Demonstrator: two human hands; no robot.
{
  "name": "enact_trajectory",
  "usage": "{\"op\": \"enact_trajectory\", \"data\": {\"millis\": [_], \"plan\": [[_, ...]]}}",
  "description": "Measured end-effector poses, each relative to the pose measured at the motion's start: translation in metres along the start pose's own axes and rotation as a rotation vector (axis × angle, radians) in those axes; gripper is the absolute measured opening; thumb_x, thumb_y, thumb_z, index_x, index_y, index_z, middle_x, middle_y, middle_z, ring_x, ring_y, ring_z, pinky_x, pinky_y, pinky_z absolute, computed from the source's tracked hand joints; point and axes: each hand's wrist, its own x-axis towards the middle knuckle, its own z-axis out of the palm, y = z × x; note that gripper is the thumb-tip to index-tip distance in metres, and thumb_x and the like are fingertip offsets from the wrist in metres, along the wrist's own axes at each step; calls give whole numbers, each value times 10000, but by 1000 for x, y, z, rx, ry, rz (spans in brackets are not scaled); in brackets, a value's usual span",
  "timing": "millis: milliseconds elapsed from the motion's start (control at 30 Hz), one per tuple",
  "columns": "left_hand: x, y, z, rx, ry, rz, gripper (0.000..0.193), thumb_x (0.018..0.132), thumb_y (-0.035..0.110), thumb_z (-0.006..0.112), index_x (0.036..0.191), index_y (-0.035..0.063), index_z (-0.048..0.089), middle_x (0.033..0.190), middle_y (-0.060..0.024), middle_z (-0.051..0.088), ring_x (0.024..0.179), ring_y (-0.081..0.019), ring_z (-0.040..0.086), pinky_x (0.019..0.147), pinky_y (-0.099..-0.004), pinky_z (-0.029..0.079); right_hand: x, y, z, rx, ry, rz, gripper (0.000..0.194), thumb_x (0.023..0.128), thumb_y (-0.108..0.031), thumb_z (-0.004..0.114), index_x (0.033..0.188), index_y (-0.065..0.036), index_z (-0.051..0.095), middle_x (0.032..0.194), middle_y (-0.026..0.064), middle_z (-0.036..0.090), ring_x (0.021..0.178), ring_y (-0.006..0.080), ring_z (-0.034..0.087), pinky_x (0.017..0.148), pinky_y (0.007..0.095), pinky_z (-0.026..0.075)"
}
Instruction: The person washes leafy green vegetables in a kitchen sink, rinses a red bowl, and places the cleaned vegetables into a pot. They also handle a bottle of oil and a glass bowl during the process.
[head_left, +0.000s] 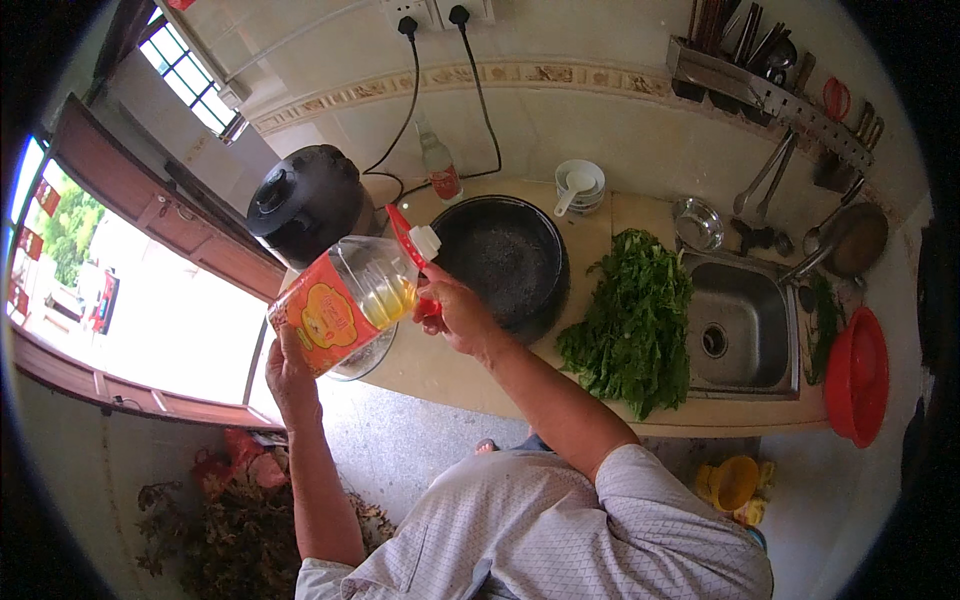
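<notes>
Both hands hold a large clear plastic bottle of cooking oil (330, 307), tilted with its white cap (425, 242) up and to the right. My left hand (292, 371) supports the base, by the red and yellow label. My right hand (457, 311) grips the red handle near the neck. A little yellow oil shows along the lower side of the bottle. Just right of the cap sits a wide black wok (502, 259), its inside dark, with nothing plainly in it. Behind the bottle, a glass bowl or lid (367, 356) is partly hidden.
A black lidded cooker (304, 195) stands back left, beside a glass bottle (441, 166). White bowls with a spoon (580, 184) are near the wall. Leafy greens (634, 322) lie left of the steel sink (742, 322). A red basin (859, 375) leans at the right.
</notes>
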Motion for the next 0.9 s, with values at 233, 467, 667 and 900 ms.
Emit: {"op": "enact_trajectory", "data": {"millis": [233, 467, 667, 900], "plan": [[3, -7, -4, -15, -20, 67, 445, 1070, 400, 555, 1166, -24, 648, 1069, -86, 706, 914, -128, 668, 800, -279, 545, 17, 4, 10, -3, -49, -62, 505, 976, -626, 570, 1151, -152, 574, 818, -9, 582, 606, 93, 577, 481, 249, 390], [-3, -5, -1, 37, 0, 80, 416, 1068, 392, 564, 1145, -8, 647, 1050, -64, 694, 931, -118, 643, 813, -289, 535, 32, 1, 19, -46, 28, -42, 571, 918, -743, 565, 963, -173, 559, 638, -16, 542, 479, 90, 496, 436, 244, 337], [-6, -10, -9, 94, 16, 112, 396, 1070, 391, 564, 1161, 14, 645, 1060, -46, 680, 930, -95, 615, 812, -282, 520, 38, 8, 16, -18, 30, -7, 530, 920, -694, 612, 909, -167, 551, 578, -8, 505, 428, 102, 454, 415, 251, 314], [-15, 11, 5, 214, 12, 200, 386, 1076, 380, 554, 1170, 14, 630, 1052, -34, 655, 932, -104, 594, 815, -288, 505, 39, 27, 6, 137, 27, 9, 466, 922, -643, 646, 954, -183, 582, 671, -13, 575, 474, 121, 488, 445, 275, 337]]}}
